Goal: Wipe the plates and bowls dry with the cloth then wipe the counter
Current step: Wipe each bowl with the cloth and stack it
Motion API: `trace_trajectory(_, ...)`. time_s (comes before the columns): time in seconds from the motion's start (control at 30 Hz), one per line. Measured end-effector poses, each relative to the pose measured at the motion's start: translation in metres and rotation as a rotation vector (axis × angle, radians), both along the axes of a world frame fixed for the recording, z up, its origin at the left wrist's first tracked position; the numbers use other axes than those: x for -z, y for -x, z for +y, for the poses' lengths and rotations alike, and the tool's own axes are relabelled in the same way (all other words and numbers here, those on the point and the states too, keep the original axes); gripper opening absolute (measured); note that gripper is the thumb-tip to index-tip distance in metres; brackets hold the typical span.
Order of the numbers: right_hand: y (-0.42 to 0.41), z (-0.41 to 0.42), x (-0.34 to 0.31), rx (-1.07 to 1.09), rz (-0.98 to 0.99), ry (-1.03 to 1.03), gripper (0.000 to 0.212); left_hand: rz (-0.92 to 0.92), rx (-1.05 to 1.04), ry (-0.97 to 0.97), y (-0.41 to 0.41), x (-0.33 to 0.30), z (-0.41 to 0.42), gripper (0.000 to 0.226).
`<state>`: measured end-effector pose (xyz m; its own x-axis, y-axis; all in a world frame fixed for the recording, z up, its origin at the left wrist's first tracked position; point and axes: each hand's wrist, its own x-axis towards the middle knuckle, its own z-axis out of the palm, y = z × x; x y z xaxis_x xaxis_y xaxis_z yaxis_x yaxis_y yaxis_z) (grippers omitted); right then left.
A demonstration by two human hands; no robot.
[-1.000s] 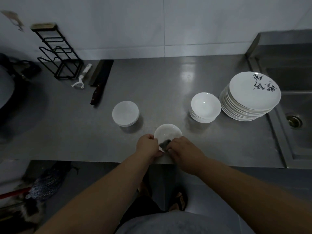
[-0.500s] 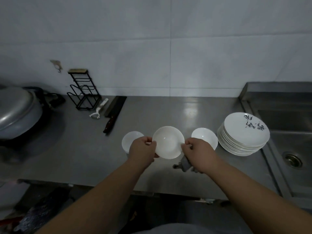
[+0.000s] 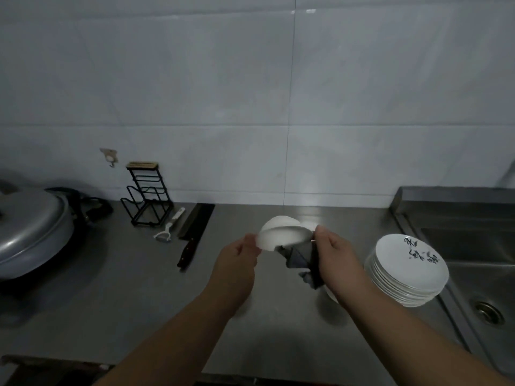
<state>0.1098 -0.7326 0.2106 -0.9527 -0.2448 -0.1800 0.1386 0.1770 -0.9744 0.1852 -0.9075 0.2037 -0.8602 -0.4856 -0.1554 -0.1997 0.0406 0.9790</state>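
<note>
Above the steel counter [image 3: 278,316], I hold a small white bowl [image 3: 282,236] in the air between my two hands, tipped so its outer wall and underside face me and its mouth points away, toward the tiled wall. My left hand [image 3: 237,263] pinches the bowl's left rim, fingers curled on its edge; my right hand [image 3: 334,254] grips the right rim and, in the same clasp, a dark grey cloth [image 3: 302,256] that hangs bunched below the bowl and just left of my palm. The bowl's rim runs left to right across the view, slightly higher on the right, so the cloth lies directly under its near side and my right hand is the nearer one to bring it up against the surface; I judge the underside is the next face to be rubbed dry. A second white bowl [image 3: 276,221] peeks out just behind the held one, resting on the counter. To the right, near the sink [image 3: 473,263], stands a stack of white plates [image 3: 409,271] with black brush lettering on the top one, untouched for now. Far left sit a lidded metal pan [image 3: 30,232], a black wire rack [image 3: 146,196], a white peeler [image 3: 168,225] and a cleaver [image 3: 195,232].
</note>
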Motion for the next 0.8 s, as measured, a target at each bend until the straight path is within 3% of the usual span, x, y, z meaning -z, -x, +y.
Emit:
trace_trajectory(0.1, -0.005, -0.014, -0.018, -0.012, 0.064, 0.133, 0.029, 0.041, 0.02, -0.095, 0.002, -0.019, -0.008, 0.029)
trace_trajectory(0.2, -0.01, -0.027, -0.035, -0.049, 0.117, 0.212, 0.016, 0.066, -0.026, -0.401, 0.008, -0.034, -0.027, 0.022)
trace_trajectory(0.33, -0.009, -0.037, -0.053, -0.056, 0.258, -0.027, 0.014, 0.128, 0.019, -0.794, 0.015, -0.061, -0.059, 0.028)
trace_trajectory(0.4, -0.004, -0.04, -0.061, 0.018, 0.291, -0.153, 0.012, 0.165, 0.05, -0.839, 0.016, -0.07, -0.074, 0.03)
trace_trajectory(0.53, -0.005, -0.05, -0.081, 0.296, 0.492, -0.163, 0.028, 0.208, 0.122, -0.835, 0.016, -0.078, -0.091, 0.035)
trace_trajectory(0.63, -0.021, -0.068, -0.083, 0.014, 0.635, 0.037, 0.043, 0.246, 0.148, -0.805, 0.017, -0.079, -0.088, 0.037)
trace_trajectory(0.7, -0.035, -0.079, -0.074, -0.223, 0.775, -0.105, 0.053, 0.276, 0.161, -0.797, 0.019, -0.078, -0.088, 0.038)
trace_trajectory(0.8, -0.039, -0.085, -0.069, -0.311, 1.003, -0.388, 0.061, 0.286, 0.198, -0.739, 0.019, -0.076, -0.094, 0.04)
